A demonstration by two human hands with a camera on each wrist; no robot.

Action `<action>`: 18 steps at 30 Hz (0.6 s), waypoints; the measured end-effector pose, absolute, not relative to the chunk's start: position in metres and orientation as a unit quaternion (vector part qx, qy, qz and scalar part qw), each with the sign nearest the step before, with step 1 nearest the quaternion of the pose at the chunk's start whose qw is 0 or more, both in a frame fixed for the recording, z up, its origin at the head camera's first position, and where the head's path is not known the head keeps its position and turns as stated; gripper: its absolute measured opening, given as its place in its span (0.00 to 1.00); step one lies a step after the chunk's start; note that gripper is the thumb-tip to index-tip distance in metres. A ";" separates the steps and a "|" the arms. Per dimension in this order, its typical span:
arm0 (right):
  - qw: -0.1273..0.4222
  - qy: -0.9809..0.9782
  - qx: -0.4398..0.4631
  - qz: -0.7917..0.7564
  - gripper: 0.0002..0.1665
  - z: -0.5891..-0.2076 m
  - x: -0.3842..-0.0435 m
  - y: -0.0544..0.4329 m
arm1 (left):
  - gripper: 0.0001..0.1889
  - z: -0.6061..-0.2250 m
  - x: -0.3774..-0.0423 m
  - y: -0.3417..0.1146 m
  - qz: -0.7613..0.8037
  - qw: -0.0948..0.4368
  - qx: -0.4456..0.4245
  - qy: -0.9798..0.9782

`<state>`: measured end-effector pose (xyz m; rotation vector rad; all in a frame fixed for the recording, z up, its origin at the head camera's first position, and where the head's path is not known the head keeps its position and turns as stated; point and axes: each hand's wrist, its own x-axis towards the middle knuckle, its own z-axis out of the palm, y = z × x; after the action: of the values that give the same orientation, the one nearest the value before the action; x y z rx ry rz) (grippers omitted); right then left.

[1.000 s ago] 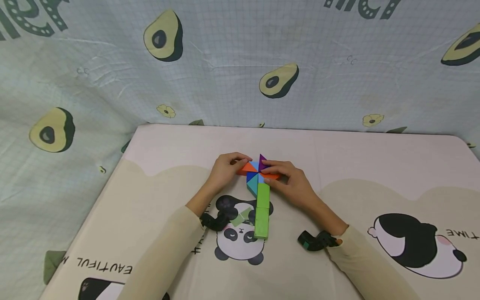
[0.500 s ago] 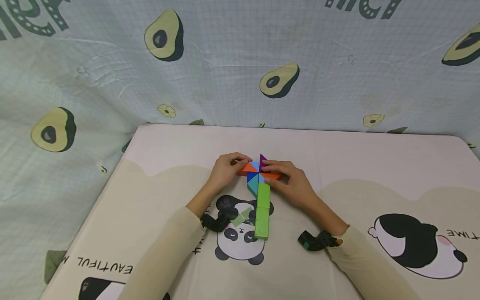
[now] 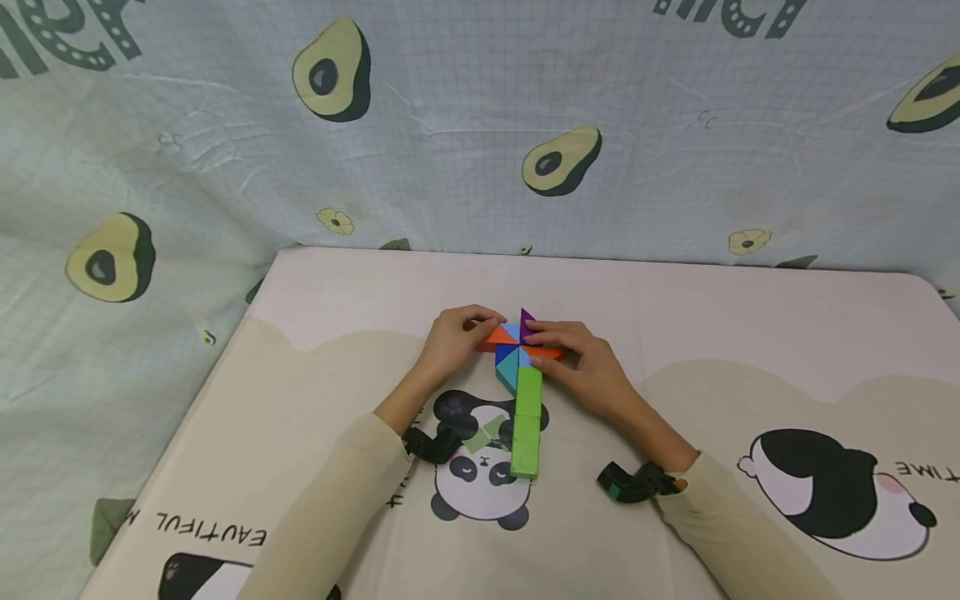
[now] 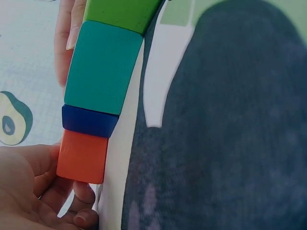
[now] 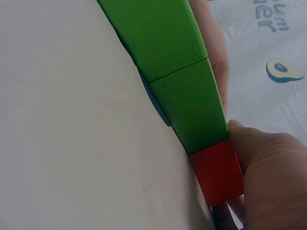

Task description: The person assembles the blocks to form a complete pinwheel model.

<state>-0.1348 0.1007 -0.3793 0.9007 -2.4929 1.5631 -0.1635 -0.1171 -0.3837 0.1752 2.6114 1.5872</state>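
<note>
A pinwheel of triangular blocks lies flat on the table, with a stem of green blocks (image 3: 526,425) running toward the person. My left hand (image 3: 456,337) pinches the left orange triangular block (image 3: 497,337) at its outer end. Beside that block sit a dark blue block (image 4: 88,121) and a teal block (image 4: 103,67). My right hand (image 3: 588,367) holds the right orange triangular block (image 5: 218,172) between thumb and fingers. Its fingertips also reach the purple triangular block (image 3: 527,327) at the top. The thumb lies by a light blue block (image 3: 523,358), and the hand partly hides the right side.
Panda pictures, one (image 3: 480,492) under the stem and another (image 3: 840,492) at the right, are printed on the table cover (image 3: 660,308). A cloth with avocado prints (image 3: 561,162) hangs behind the far edge. Black cameras (image 3: 431,444) are strapped at both wrists.
</note>
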 end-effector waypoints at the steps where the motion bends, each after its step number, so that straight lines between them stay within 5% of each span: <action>1: 0.029 -0.811 0.291 0.506 0.18 -0.374 -0.133 0.100 | 0.11 -0.384 -0.164 -0.117 0.518 0.041 0.057 0.853; 8: 0.014 -0.825 0.272 0.495 0.21 -0.365 -0.127 0.099 | 0.11 -0.385 -0.163 -0.117 0.509 0.038 0.061 0.858; 18: 0.021 -0.811 0.263 0.522 0.21 -0.404 -0.145 0.107 | 0.13 -0.386 -0.162 -0.120 0.537 0.034 0.054 0.841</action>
<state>-0.1448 0.1073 -0.4037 0.8163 -2.5147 1.6185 -0.1621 -0.1200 -0.3861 0.1655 2.5870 1.6495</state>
